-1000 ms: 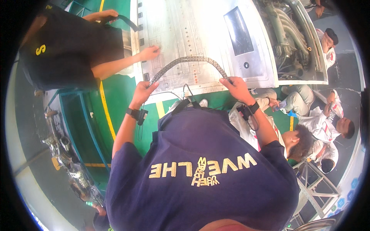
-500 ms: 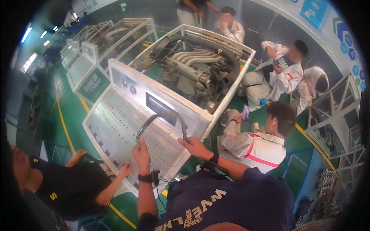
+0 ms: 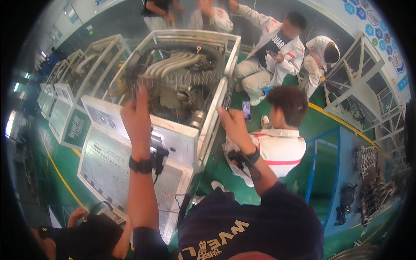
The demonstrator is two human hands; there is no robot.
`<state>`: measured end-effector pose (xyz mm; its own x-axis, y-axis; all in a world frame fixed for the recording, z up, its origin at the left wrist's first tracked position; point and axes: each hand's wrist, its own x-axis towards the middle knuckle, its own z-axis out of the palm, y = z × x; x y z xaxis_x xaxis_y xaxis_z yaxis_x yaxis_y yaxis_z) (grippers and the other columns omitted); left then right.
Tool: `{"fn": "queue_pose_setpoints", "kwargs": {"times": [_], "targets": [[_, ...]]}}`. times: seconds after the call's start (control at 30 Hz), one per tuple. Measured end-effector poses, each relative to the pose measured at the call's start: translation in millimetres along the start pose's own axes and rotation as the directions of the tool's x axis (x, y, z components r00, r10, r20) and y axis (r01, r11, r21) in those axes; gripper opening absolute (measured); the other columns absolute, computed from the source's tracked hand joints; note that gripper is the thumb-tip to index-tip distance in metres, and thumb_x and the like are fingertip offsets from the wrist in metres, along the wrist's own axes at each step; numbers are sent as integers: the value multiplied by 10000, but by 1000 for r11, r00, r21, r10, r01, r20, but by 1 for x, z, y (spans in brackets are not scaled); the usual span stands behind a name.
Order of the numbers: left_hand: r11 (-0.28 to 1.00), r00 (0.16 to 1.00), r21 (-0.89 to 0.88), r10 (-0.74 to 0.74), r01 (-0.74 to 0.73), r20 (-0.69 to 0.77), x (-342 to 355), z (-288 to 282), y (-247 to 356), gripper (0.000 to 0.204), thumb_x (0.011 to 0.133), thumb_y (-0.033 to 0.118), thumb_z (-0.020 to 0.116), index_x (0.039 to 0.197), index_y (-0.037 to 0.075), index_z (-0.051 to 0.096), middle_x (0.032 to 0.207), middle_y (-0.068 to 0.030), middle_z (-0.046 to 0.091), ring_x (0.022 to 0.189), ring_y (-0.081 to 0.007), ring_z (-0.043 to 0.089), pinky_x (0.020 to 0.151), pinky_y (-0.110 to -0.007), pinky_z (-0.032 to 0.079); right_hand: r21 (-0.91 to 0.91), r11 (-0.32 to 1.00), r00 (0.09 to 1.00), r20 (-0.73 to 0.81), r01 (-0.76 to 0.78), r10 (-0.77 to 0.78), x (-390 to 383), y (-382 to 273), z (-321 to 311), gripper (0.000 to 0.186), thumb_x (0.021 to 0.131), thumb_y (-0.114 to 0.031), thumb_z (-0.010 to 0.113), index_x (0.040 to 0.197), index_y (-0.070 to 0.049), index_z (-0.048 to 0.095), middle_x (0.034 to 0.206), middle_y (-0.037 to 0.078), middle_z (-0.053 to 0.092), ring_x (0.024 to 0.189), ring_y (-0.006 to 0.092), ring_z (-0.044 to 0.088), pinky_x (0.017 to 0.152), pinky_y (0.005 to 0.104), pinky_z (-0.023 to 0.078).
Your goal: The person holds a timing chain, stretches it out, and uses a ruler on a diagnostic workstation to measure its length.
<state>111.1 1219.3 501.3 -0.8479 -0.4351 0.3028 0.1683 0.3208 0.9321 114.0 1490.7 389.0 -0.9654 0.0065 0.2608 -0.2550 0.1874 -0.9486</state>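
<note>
My left hand [image 3: 135, 117] is raised in front of the engine stand, fingers closed on one end of a dark, linked metal chain [image 3: 174, 79]. My right hand [image 3: 235, 128], closed on the other end, is held at the stand's right edge. The chain arches across the view of an engine [image 3: 188, 104] with curved intake pipes inside a white frame [image 3: 237, 43]; motion blurs it. Below my left hand is a sloped silver control panel [image 3: 106, 158] with rows of sockets.
A seated person in white [image 3: 277, 147] is close beyond my right hand; others [image 3: 271, 60] crouch or stand behind. A co-worker in black [image 3: 86, 238] is at lower left. Blue frame [image 3: 316, 169] and engine parts [image 3: 364, 182] lie right; more stands [image 3: 56, 112] line the left.
Both my hands have lifted the chain higher and farther forward, from over the control panel to in front of the engine. My view has swung toward the engine and seated people.
</note>
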Motion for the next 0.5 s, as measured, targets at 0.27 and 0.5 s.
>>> {"fn": "queue_pose_setpoints", "kwargs": {"times": [0.27,0.5], "targets": [[894,894,77,-432,442,-115,-100,-76,-139,661,1023,540,586,547,124,394,483,26,353,404,-105,343,389,-317,267,-171,961,968,94,-216,234,-97,92,39,660,999,-486,621,598,32,543,472,93,405,446,178,417,465,407,335],[771,741,-137,-636,622,-215,-161,-146,-173,615,1015,573,576,606,152,392,486,29,353,363,-103,337,348,-274,242,-345,927,894,353,-151,277,-123,83,84,658,975,-574,579,742,35,658,672,238,612,644,408,635,606,500,462]]}}
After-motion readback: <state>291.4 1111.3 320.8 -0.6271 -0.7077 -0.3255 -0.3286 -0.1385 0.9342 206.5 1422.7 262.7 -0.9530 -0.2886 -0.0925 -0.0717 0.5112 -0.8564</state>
